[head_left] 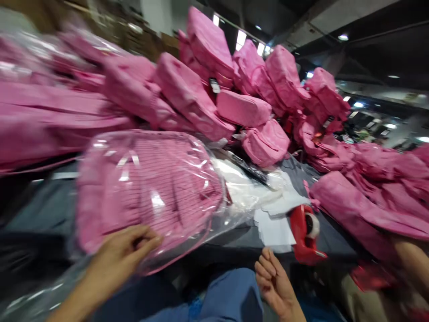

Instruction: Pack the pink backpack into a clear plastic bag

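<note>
Nearest the camera, the left hand (pixel 122 255) rests on the near edge of a pink fabric backpack sealed in a clear, glossy plastic bag (pixel 147 192), its fingers (pixel 147 243) curled lightly against the film; whether they pinch the plastic or only press on it cannot be told through the motion blur. The right hand (pixel 275 284) hangs free just below the table's near edge, palm turned inward, fingers loosely bent and holding nothing. Blue-clad knees (pixel 231 295) show between the two wrists.

The bagged backpack lies flat on the dark grey table (pixel 43 210), its near end overhanging the edge toward the person. It looks soft and light, likely to sag if lifted by one end, and the film appears slippery and loose, so a hold on the padded body through the plastic, or a hand under each side, seems surer than gripping the loose bag mouth at the right.

Just beside it to the right lie white paper sheets (pixel 273 228) and crumpled clear bags, and a red tape dispenser (pixel 306 237) stands at the table's near edge. Farther back, a tall heap of unbagged pink backpacks (pixel 234 85) crosses the table, with more pink fabric (pixel 368 201) spilling down the right side.
</note>
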Available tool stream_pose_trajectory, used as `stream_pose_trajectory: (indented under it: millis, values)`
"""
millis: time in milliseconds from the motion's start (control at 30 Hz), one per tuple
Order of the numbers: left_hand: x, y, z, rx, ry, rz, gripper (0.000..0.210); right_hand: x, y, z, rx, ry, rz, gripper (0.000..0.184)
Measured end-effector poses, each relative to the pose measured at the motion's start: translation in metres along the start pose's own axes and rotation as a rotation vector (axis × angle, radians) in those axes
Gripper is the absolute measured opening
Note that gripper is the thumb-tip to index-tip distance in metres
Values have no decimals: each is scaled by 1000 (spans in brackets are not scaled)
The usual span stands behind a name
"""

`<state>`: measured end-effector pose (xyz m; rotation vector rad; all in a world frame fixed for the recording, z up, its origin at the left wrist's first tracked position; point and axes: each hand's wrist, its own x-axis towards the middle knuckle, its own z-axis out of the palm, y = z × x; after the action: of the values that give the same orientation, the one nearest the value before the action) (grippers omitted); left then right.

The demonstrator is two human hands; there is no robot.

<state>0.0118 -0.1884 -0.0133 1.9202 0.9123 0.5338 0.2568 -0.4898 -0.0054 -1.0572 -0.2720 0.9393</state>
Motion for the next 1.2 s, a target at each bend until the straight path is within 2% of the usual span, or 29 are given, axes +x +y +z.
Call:
stream_pose_trajectory:
  millis: [33, 100, 233, 333, 400, 467, 533, 633, 700, 733, 767, 800, 867, 933, 1033, 1133, 1200]
  values:
    - [-1, 15, 0, 3, -8, 11, 46, 10, -4, 22, -44, -159, 46, 54]
    - [-1, 33, 0, -2, 23, 27, 42, 36, -26, 62, -294, -439, 56, 54]
    - [0, 41, 0, 39, 59, 2, 31, 106, -79, 138, -1057, -967, -12, 47]
    - [-3, 42, 0, 83, 61, -37, 22, 149, -89, 184, -1449, -1265, -132, 27]
    - [-4, 45, 0, 95, 63, -54, 19, 166, -81, 204, -1659, -1368, -192, 20]
    - [-4, 48, -1, 102, 67, -58, 18, 178, -68, 214, -1848, -1337, -231, 25]
    - [-4, 49, -2, 111, 65, -52, 17, 188, -60, 216, -1970, -1191, -280, 29]
    - [-4, 48, -2, 105, 44, -54, 17, 199, -63, 203, -2001, -886, -294, 40]
    - [-5, 47, -2, 103, 36, -62, 19, 200, -69, 185, -1957, -604, -330, 35]
    - [-5, 46, -2, 105, 34, -65, 19, 196, -70, 175, -1899, -475, -391, 29]
    - [-5, 46, -1, 109, 34, -65, 20, 190, -70, 165, -1818, -402, -473, 23]
    - [-5, 45, -1, 114, 34, -61, 21, 181, -68, 158, -1727, -402, -560, 20]
    - [-5, 45, 1, 129, 38, -45, 21, 163, -57, 149, -1582, -581, -630, 19]
    - [-6, 46, 2, 159, 48, -18, 22, 150, -43, 151, -1591, -756, -533, 18]
    - [-17, 49, 2, 301, 60, 148, 22, 148, -31, 164, -1745, -810, -339, 21]
    - [-38, 47, -3, 587, 158, 410, 11, 155, -32, 172, -1782, -898, -330, 19]
    - [-52, 41, -12, 719, 263, 457, 10, 158, -36, 171, -1784, -920, -353, 16]
